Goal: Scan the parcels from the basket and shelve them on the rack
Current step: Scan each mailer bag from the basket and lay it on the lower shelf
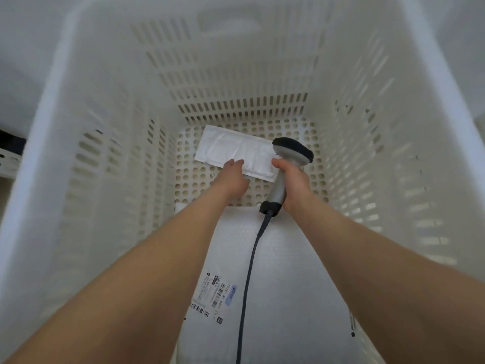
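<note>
On the basket (105, 127) floor, near edge of parcel (236, 148) is pinched by left grip (235, 172); scanner (292, 151) is clasped by right grip (292, 181).

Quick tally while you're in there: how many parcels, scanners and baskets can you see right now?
Parcels: 2 (small white parcel on the basket floor, large labelled parcel nearer the camera)
Scanners: 1 (scanner, gripped by the right hand)
Baskets: 1 (basket)
Total: 4
</note>
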